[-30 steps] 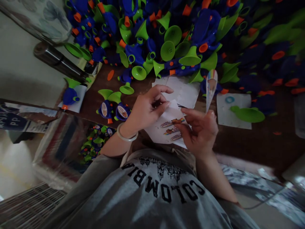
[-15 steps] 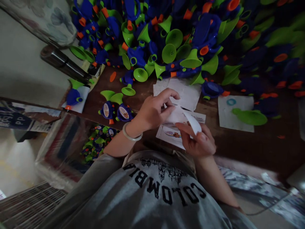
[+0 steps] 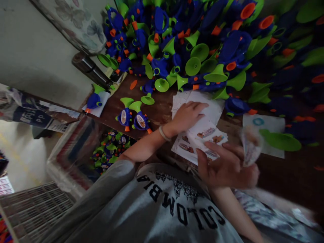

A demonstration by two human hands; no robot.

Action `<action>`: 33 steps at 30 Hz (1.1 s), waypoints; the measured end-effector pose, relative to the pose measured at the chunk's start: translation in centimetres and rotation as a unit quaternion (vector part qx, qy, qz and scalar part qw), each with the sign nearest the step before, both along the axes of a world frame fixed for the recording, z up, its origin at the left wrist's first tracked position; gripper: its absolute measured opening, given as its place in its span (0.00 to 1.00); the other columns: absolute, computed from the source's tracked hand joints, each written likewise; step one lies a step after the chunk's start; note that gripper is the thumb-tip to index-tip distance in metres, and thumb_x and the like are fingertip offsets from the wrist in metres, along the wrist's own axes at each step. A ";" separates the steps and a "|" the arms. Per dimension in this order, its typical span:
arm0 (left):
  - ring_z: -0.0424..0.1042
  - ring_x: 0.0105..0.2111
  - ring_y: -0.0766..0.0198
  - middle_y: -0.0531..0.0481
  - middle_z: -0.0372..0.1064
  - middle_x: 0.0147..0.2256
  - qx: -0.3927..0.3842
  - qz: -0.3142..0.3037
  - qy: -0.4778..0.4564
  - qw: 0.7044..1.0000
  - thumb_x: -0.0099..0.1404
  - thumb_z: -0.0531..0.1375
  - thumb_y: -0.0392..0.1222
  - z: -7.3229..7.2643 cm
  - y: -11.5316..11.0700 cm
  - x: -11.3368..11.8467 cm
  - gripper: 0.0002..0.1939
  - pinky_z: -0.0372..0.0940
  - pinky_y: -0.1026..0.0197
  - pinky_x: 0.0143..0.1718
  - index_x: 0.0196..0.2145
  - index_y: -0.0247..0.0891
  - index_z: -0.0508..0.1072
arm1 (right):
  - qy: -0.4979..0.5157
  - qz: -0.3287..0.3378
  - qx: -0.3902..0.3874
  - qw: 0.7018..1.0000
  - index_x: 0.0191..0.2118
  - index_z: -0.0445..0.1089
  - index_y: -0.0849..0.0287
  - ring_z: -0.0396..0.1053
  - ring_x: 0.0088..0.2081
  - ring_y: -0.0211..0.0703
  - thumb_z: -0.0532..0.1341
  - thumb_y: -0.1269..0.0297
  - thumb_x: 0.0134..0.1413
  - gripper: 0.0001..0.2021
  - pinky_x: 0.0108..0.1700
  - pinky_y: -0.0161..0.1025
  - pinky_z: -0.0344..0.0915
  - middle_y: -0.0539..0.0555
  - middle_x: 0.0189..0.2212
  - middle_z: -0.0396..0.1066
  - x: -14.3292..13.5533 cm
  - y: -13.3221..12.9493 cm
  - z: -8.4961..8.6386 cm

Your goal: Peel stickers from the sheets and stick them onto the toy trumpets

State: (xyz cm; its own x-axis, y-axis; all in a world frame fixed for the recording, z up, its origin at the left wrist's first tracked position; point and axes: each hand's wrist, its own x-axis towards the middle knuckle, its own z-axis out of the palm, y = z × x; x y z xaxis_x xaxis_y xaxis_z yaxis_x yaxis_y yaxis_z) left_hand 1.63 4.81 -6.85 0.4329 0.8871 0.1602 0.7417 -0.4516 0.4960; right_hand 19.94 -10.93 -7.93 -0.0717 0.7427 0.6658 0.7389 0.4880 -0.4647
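1. While the left hand [image 3: 187, 117] lies palm down across the papers, its fingers are loosely extended, the thumb a little apart; a pale, smooth bangle [image 3: 164, 134] circles that wrist.
2. The right hand [image 3: 227, 168], blurred, is spread in front of the printed papers, thumb and forefinger well parted.
3. At its outer fingers is a whitish oval sticker with a brownish picture [image 3: 251, 145]; whether it is pinched between them or merely clings there, I cannot tell.
4. Between the two hands lies a white paper sheet printed with colourful oval labels [image 3: 198, 139], partly over other papers near the table's front edge. Behind it, more white sheets [image 3: 214, 105] overlap, partly under the left hand.
5. Beyond the right hand is a separate white sheet marked with a teal ring [image 3: 274, 125], and a bright green, leaf-shaped piece [image 3: 282, 140] overlaps it.
6. On the dark brown table [image 3: 162, 106], left of the papers, two blue-and-green plastic toys with oval labels [image 3: 141, 120] lie side by side, near a flat orange oval [image 3: 133, 84].
7. A large heap of blue, green and orange plastic toys [image 3: 162, 65] fills the back, with a dark cylindrical bottle [image 3: 89, 70] lying to its left.
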 end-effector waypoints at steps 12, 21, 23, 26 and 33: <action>0.78 0.53 0.51 0.40 0.80 0.52 0.044 0.170 0.014 0.984 0.77 0.58 0.42 0.2 -1.0 -8.6 0.13 0.73 0.47 0.59 0.55 0.39 0.77 | -0.004 0.021 0.041 0.999 0.80 0.27 0.47 0.46 0.79 0.71 0.68 0.51 0.64 0.55 0.71 0.81 0.58 0.69 0.79 0.42 -4.1 5.8 -5.3; 0.74 0.60 0.33 0.38 0.79 0.49 -0.036 0.357 -0.015 0.933 0.62 0.67 0.31 1.7 2.0 -17.7 0.12 0.63 0.28 0.65 0.44 0.38 0.80 | 0.052 0.051 0.048 0.996 0.80 0.26 0.52 0.49 0.79 0.71 0.71 0.51 0.60 0.60 0.71 0.81 0.58 0.73 0.78 0.45 -2.9 5.8 -3.7; 0.77 0.49 0.45 0.47 0.78 0.37 0.021 0.353 -0.116 0.928 0.65 0.67 0.36 2.1 2.1 -19.2 0.03 0.66 0.37 0.63 0.38 0.40 0.79 | 0.065 0.051 0.048 0.995 0.81 0.26 0.52 0.50 0.79 0.72 0.72 0.51 0.58 0.61 0.69 0.81 0.61 0.73 0.78 0.45 -2.8 5.8 -2.7; 0.74 0.38 0.59 0.53 0.74 0.34 0.104 0.336 -0.242 0.904 0.71 0.66 0.52 3.5 0.5 -20.0 0.12 0.71 0.49 0.52 0.38 0.42 0.75 | 0.115 0.066 0.042 0.990 0.80 0.25 0.45 0.51 0.78 0.71 0.72 0.50 0.57 0.62 0.64 0.77 0.68 0.68 0.78 0.45 -2.6 6.0 -0.7; 0.82 0.46 0.53 0.52 0.80 0.38 0.005 0.205 -0.635 0.745 0.67 0.69 0.60 7.0 -6.7 -12.6 0.17 0.77 0.45 0.54 0.39 0.46 0.73 | 0.222 0.107 0.026 0.969 0.79 0.27 0.34 0.52 0.78 0.73 0.67 0.40 0.56 0.57 0.60 0.75 0.71 0.61 0.78 0.43 -4.2 7.2 2.8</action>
State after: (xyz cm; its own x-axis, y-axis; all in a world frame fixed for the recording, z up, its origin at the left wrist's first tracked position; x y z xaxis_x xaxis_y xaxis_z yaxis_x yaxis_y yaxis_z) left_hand -10.93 -1.84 0.12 -0.3804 0.8991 0.2167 -0.2460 -0.3242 0.9134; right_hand 15.70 -3.72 -5.17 0.0820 0.7066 0.7029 0.3517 0.6394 -0.6838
